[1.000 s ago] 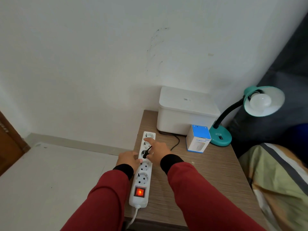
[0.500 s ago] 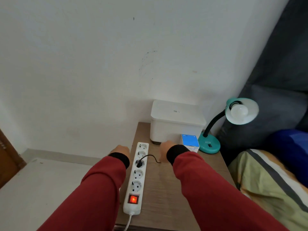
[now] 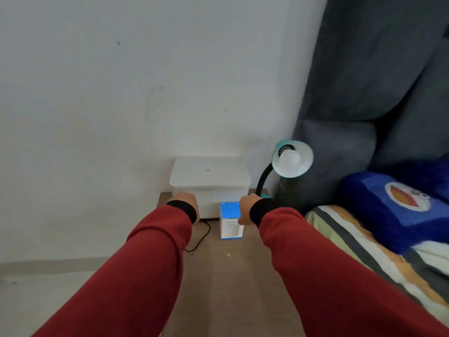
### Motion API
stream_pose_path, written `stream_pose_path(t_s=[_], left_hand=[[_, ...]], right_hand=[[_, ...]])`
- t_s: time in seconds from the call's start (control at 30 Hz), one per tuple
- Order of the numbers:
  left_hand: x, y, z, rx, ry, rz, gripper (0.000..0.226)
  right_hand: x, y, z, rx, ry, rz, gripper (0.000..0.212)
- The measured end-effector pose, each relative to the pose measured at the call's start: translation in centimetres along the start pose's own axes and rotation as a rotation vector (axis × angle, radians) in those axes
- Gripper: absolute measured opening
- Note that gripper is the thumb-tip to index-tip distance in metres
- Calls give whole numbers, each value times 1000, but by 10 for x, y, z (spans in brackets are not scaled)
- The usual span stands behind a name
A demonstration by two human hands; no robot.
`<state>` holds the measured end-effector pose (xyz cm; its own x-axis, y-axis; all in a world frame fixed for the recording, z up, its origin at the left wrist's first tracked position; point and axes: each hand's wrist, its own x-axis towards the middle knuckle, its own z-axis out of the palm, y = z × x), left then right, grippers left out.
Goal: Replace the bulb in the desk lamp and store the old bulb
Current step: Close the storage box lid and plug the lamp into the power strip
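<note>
The teal desk lamp (image 3: 292, 159) stands at the back right of the wooden bedside table (image 3: 233, 276), its shade turned towards me with a white bulb (image 3: 289, 159) screwed in. A blue and white bulb box (image 3: 230, 221) stands upright in front of a white lidded storage box (image 3: 210, 181). My left hand (image 3: 185, 199) rests against the storage box's front left corner. My right hand (image 3: 245, 207) is at its front right corner, between the bulb box and the lamp's base, which it mostly hides. Both hands are seen from behind, with the fingers hidden.
A black cable (image 3: 204, 235) runs over the table under my left arm. A bed with a striped blanket (image 3: 352, 239) and a blue pillow (image 3: 398, 203) lies to the right, with a grey padded headboard (image 3: 364, 93) behind the lamp. The white wall (image 3: 121, 93) is close behind.
Both hands left the power strip and moved forward to the storage box's front corners. The view swung up and right, so the power strip is out of sight.
</note>
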<state>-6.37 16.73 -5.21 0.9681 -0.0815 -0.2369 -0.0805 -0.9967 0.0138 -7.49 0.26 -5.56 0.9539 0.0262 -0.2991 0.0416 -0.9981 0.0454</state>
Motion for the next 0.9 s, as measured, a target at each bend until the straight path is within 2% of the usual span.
stream_pose_path(t_s=[0.23,0.47,0.67,0.8,0.9], left_hand=[[33,84,5,12,-38,104,30],[70,146,36,-27,-51,207,30],[94,181,77,-210,110,251,33],[110,183,98,-191,123,260,29],[123,172,107,-172,121,241,27]], right_hand=[[4,77,8,157,11,109,47],[40,133,50,275,-28,171,37],[67,148,98,573,180,204,32],[84,143,125,724,296,177,36],[95,139,135,734,359,141,40]])
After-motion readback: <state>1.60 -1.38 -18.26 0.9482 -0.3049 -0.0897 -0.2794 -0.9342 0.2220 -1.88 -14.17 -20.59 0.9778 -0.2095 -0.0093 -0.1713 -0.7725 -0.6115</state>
